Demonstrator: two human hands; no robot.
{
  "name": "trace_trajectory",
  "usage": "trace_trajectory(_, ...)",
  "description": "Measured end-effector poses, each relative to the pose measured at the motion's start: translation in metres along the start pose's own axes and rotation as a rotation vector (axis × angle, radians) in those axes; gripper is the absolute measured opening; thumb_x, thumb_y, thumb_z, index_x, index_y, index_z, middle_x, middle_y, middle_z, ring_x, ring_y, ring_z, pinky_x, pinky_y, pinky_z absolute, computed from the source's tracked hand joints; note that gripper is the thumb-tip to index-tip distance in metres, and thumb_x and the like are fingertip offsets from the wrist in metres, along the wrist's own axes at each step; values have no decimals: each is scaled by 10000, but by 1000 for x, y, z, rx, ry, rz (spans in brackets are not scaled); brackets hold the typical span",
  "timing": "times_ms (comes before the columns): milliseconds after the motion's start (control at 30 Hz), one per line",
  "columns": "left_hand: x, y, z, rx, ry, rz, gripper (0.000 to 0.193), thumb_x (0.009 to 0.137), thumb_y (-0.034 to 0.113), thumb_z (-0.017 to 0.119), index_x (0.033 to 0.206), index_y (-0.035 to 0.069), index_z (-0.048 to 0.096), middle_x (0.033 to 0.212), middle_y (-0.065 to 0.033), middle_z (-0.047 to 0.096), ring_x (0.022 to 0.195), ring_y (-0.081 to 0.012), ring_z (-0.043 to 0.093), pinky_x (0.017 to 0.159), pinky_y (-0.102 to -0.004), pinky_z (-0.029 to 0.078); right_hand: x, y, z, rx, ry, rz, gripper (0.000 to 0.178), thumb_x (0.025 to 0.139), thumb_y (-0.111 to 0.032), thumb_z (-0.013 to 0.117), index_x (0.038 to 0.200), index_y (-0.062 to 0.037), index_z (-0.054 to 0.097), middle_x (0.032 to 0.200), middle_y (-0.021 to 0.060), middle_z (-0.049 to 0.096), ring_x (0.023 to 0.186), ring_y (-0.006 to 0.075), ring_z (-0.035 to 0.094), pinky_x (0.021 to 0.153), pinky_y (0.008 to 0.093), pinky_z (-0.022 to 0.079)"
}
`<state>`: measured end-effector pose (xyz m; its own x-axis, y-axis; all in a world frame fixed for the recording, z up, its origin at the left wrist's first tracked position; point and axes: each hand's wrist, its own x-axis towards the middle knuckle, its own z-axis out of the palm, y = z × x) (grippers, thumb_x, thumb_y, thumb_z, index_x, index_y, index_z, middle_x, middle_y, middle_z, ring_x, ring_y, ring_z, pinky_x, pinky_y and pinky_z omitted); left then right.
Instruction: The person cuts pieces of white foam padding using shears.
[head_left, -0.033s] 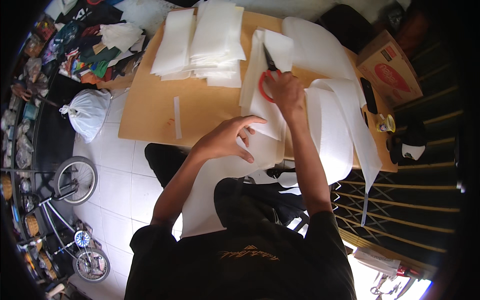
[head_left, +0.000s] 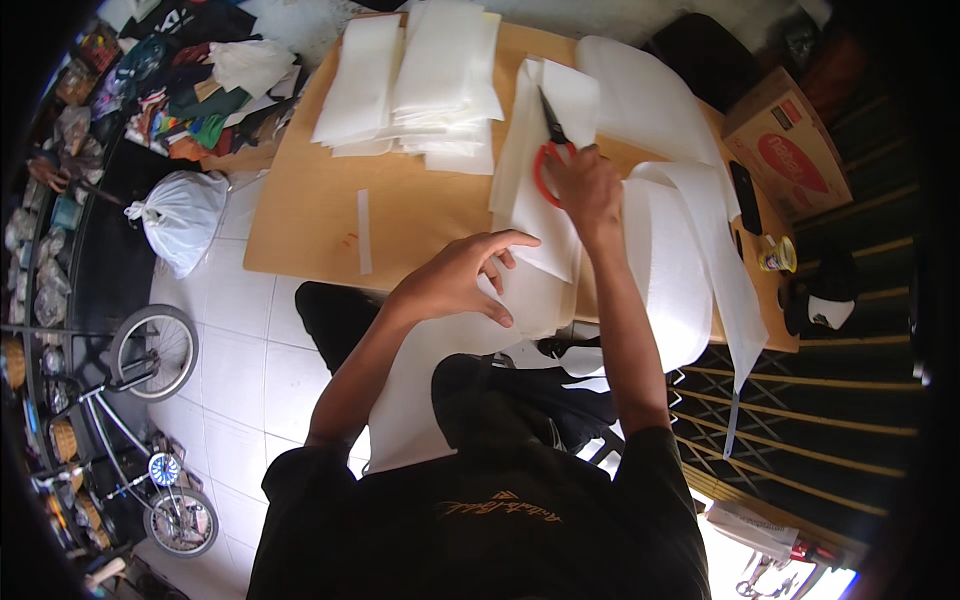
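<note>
My right hand (head_left: 588, 192) is closed around a pair of scissors with red handles (head_left: 545, 172). Their dark blades point away from me and lie over a narrow pile of white sheets (head_left: 512, 165). Whether the blades are parted is too small to tell. My left hand (head_left: 460, 275) holds nothing, its thumb and fingers spread in a curve. It hovers by the table's near edge, above a white sheet (head_left: 410, 385) that hangs down toward my lap. I cannot tell whether its fingertips touch the sheets.
Stacks of white sheets (head_left: 440, 85) lie at the far left of the wooden table (head_left: 300, 215), with a thin white strip (head_left: 364, 232) nearer. To the right are a large white roll (head_left: 665, 270), a phone (head_left: 744, 197), a yellow cup (head_left: 776, 254) and a cardboard box (head_left: 790, 145).
</note>
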<state>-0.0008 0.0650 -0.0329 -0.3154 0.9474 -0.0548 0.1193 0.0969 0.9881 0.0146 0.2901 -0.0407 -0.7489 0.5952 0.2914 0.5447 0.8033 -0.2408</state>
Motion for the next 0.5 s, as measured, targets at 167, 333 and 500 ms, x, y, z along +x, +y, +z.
trace_trajectory(167, -43, 24, -27, -98, 235, 18, 674, 626, 41, 839, 1233, 51, 544, 964, -99, 674, 853, -129, 647, 780, -275, 493, -7, 7, -11, -147, -67, -19, 413, 852, -388, 634, 844, 25, 632, 737, 191, 665, 751, 361, 676, 700, 402, 551)
trace_trajectory(333, -62, 32, -55, -320, 650, 166, 170, 749, -13, 751, 906, -33, 688, 870, -104, 702, 786, -124, 663, 706, -227, 529, -9, 4, -25, -214, -117, -112, 337, 860, -326, 640, 871, 11, 647, 799, 188, 651, 904, 330, 665, 786, 390, 539)
trace_trajectory(500, -43, 32, -69, -309, 980, 422, 220, 758, -54, 734, 969, -58, 669, 922, -140, 700, 826, -174, 681, 762, -258, 556, -36, -49, -66, 770, -216, -216, 397, 879, -338, 637, 1113, -18, 654, 1189, 194, 615, 1097, 313, 606, 963, 381, 449)
